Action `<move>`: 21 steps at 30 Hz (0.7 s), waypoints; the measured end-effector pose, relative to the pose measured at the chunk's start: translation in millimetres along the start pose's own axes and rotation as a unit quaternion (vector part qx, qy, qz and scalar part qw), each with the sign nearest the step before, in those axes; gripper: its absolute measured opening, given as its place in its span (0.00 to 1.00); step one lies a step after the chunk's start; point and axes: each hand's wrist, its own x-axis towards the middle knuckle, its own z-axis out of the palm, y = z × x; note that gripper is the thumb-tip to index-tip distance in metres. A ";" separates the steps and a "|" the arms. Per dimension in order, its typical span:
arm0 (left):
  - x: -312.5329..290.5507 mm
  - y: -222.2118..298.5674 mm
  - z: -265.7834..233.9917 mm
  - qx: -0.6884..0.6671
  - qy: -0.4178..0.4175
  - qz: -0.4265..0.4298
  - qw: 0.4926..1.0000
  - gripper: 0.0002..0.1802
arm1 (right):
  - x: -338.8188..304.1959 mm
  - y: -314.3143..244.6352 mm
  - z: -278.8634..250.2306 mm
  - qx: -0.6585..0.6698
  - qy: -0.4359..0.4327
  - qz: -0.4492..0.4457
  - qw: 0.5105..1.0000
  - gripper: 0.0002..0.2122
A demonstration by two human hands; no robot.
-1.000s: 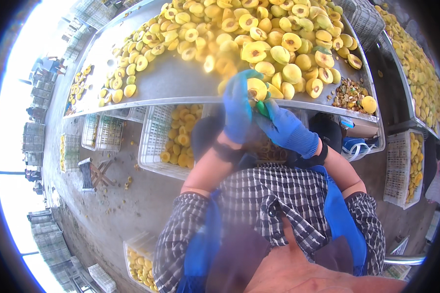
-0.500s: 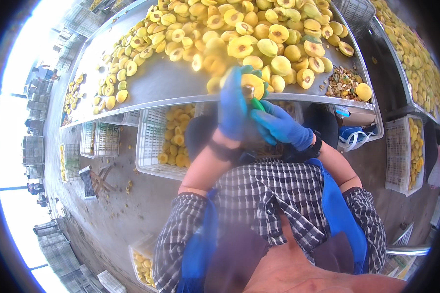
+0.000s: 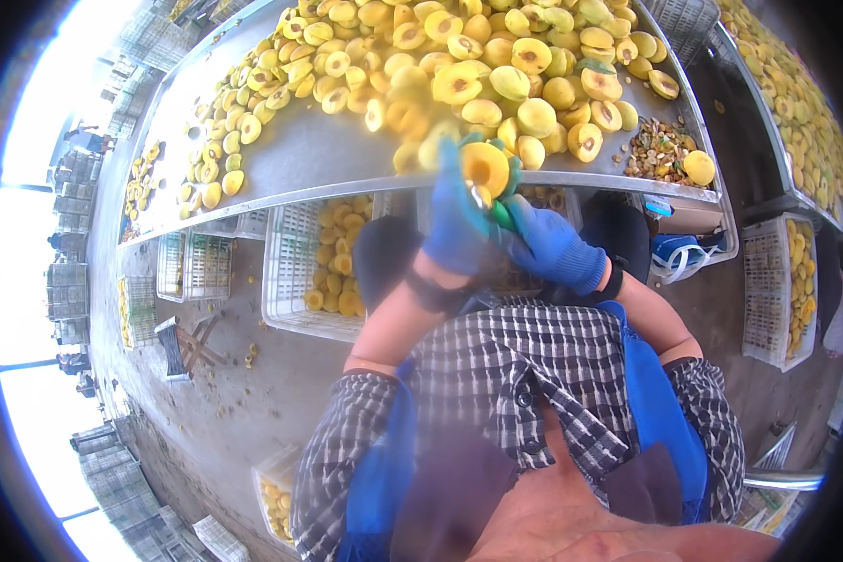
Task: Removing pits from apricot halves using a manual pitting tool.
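My left hand point(image 3: 454, 201), in a blue glove, is closed around a yellow peach half point(image 3: 486, 169). The cut face of that half is turned up and shows a round, darker orange hollow. In my right hand point(image 3: 557, 245), also gloved in blue, is a small tool with a green handle point(image 3: 502, 216). Its metal tip sits at the near edge of the peach half; the exact kind of tool I cannot make out. Just beyond my hands, a heap of halved yellow peaches point(image 3: 510, 82) covers much of the metal table point(image 3: 300, 145).
A pile of pits point(image 3: 660, 155) lies at the table's right corner. Underneath stands a white crate point(image 3: 281, 281) of peach halves. Another crate point(image 3: 768, 290) and a second peach-laden table point(image 3: 787, 103) are at the right. A small folding stool point(image 3: 183, 347) stands on the floor at left.
The tool's tip has moved from the middle of the peach half to its near edge. More of the hollow shows now, and my right hand has shifted slightly.
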 end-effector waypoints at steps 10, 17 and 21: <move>14.8 81.6 -89.6 0.689 0.015 0.511 0.513 0.21 | -53.4 47.0 -7.0 -0.165 -0.023 0.021 0.986 0.13; 5.4 158.8 -137.7 0.855 0.256 0.402 0.202 0.20 | -21.5 27.4 -3.1 -0.173 -0.042 -0.022 0.984 0.14; 55.7 107.9 -152.3 0.867 0.104 0.310 0.375 0.21 | -26.3 46.9 14.7 -0.285 0.034 -0.208 0.935 0.15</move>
